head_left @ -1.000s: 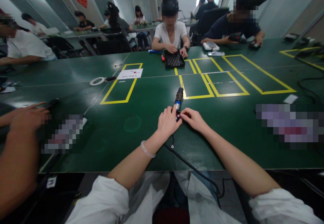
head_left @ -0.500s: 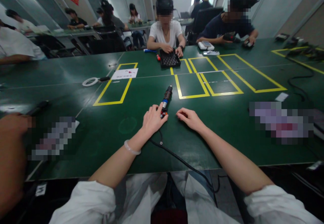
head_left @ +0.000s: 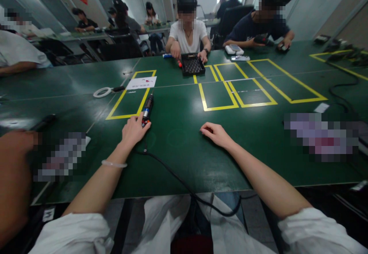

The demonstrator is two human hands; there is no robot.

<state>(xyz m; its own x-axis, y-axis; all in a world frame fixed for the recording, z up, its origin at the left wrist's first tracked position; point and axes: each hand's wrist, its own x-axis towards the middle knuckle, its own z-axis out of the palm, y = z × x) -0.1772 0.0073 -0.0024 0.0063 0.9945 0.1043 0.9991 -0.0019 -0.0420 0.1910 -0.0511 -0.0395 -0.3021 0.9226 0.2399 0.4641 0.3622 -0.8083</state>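
My left hand is closed around the rear end of a dark electric screwdriver with a blue and silver band. Its tip points away from me and reaches the right side of a yellow-taped rectangle. From the tool a black cord runs across the green table and over the front edge. Loosely curled, my right hand rests on the table with nothing visible in it. A white card lies beyond the screwdriver's tip.
Several yellow tape outlines mark the table's middle and right. Across from me a person handles a black tray; another person sits to the right. A coiled white cable lies at left. Blurred-out flat objects flank me, with another person's arm at far left.
My left hand has moved left across the table with the electric screwdriver, and the cord has followed. My right hand has stayed put. The person opposite has shifted one hand off the tray.
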